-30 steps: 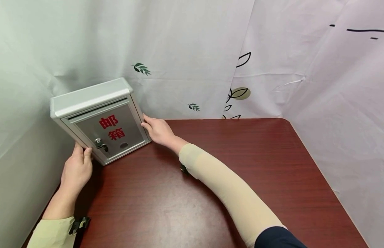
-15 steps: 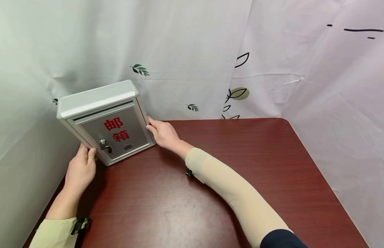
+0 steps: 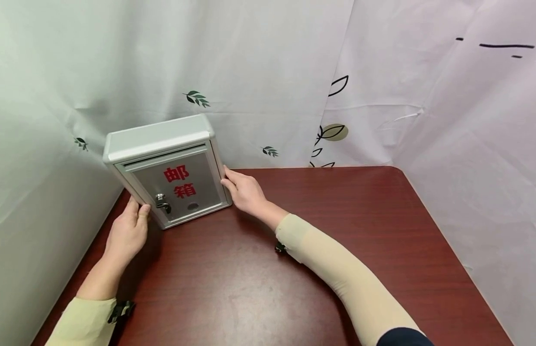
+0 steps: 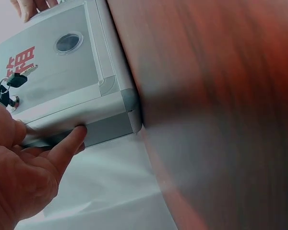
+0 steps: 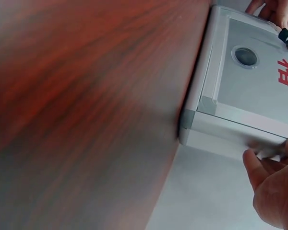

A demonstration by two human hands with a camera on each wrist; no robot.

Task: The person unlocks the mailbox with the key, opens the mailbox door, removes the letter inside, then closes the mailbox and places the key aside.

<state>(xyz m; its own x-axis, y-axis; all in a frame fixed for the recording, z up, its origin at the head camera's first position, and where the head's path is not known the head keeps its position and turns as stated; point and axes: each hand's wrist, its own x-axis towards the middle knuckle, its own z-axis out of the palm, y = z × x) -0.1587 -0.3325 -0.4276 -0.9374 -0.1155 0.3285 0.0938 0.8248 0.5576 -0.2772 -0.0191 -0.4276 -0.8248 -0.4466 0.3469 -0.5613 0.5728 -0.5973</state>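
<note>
A silver metal mailbox with red characters on its door stands upright at the back left, slightly angled. Its bottom edge is right at the tabletop in both wrist views. My left hand holds its left side, thumb near the front edge and fingers along the side panel. On the opposite side, my right hand grips it, with the far fingertips hidden. A lock with dark-headed keys hanging from it sits at the door's left. Low on the door is a round window.
The dark red wooden table has a rounded back right corner. White cloth printed with leaves hangs behind it and along both sides, close to the table's edges.
The mailbox has moved right along the back of the table, with both hands staying on its sides. A leaf print on the left cloth has come into view.
</note>
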